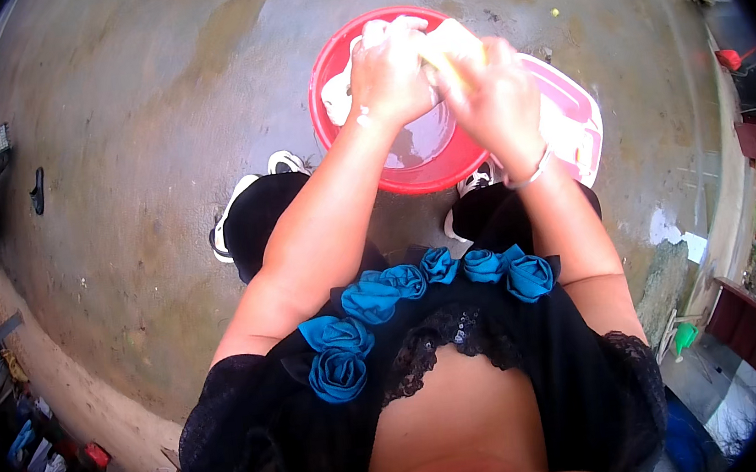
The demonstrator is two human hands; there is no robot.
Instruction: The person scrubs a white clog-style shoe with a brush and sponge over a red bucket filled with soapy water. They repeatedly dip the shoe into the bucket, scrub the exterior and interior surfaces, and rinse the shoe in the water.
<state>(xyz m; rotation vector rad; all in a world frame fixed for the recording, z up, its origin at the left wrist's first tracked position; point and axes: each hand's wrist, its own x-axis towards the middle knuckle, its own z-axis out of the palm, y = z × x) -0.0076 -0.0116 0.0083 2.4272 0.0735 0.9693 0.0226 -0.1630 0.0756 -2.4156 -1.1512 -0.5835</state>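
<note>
A round red plastic basin (433,180) stands on the floor between my feet, with water (417,136) in its bottom. Over its far side my left hand (392,72) grips a white article (338,96), which looks like a shoe; glare hides its details. My right hand (498,95), blurred and wearing a bracelet at the wrist, is closed around a yellow and white object (450,71), perhaps a brush. That object meets the white article close to my left fingers. Its far end is washed out by bright light.
A pink and white plastic item (572,112) touches the basin's right side. My white and black shoes (234,216) stand on wet concrete (135,158). A dark slipper (37,191) lies far left. Clutter lines the low left edge; a green watering can (686,336) sits at right.
</note>
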